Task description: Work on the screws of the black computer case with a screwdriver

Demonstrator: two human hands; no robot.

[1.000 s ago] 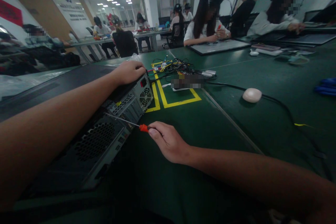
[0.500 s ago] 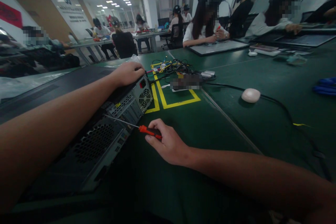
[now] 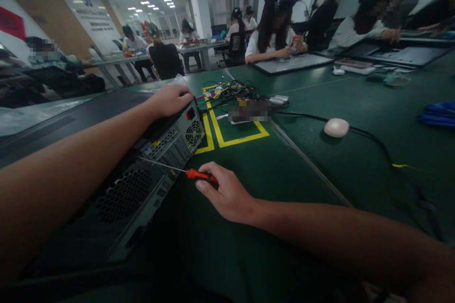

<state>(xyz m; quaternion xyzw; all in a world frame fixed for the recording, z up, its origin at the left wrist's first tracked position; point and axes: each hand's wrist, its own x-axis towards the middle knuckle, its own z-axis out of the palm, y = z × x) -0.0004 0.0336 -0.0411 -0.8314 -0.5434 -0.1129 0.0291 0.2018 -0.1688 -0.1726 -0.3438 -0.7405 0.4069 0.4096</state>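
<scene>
A dark computer case [image 3: 142,199] lies on its side at the left, its rear panel with a fan grille and ports turned toward me. My left hand [image 3: 174,99] bears on the top at the far rear corner, its fingers bent over the edge and partly hidden. Wrapped round the handle of a red and black screwdriver [image 3: 194,174], my right hand [image 3: 227,192] is in front of the rear panel. The long thin shaft reaches left to the panel near the vented part; whether the tip sits in a screw I cannot tell.
Behind the case, a tangle of cables [image 3: 241,90] lies by yellow tape [image 3: 241,141] on the green table [image 3: 302,189]. A white mouse-like object [image 3: 336,128] rests beside a black cable. Co-workers sit across the table with flat panels [image 3: 291,64]. Blue cloth [image 3: 439,114] lies far right.
The view has shifted slightly, moving everything a little to the left in the picture. Both hands keep their places, and the screwdriver still points at the rear panel.
</scene>
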